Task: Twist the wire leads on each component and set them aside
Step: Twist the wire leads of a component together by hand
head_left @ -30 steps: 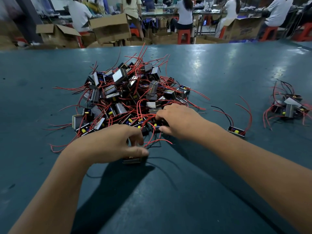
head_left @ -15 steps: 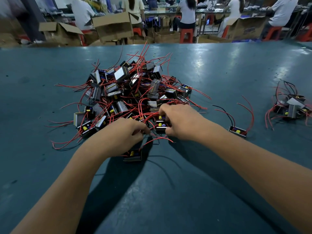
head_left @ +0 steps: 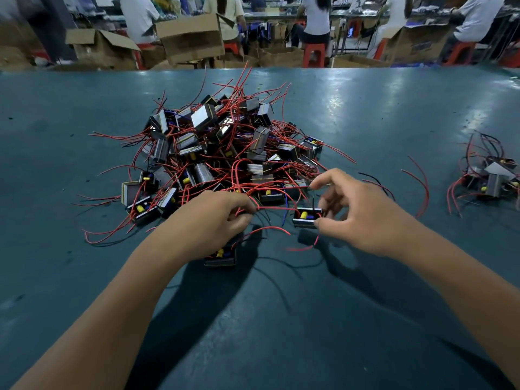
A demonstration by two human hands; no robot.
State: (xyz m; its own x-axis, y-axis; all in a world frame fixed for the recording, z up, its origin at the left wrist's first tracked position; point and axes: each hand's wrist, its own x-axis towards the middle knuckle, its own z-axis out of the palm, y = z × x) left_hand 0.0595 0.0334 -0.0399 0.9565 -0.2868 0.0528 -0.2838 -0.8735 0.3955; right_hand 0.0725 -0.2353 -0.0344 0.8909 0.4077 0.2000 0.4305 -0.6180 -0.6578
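our right hand point(head_left: 363, 212) pinches a component point(head_left: 306, 217) | our left hand point(head_left: 216, 218) pinches its red leads point(head_left: 277, 207) | pile point(head_left: 225, 147) on surface point(head_left: 365, 114)

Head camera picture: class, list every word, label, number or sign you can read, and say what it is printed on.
No text can be read.
Cardboard boxes: a dark mark on one at the right, too blurred to read.
Components in the pile: no legible markings.
Component in the right hand: none legible.
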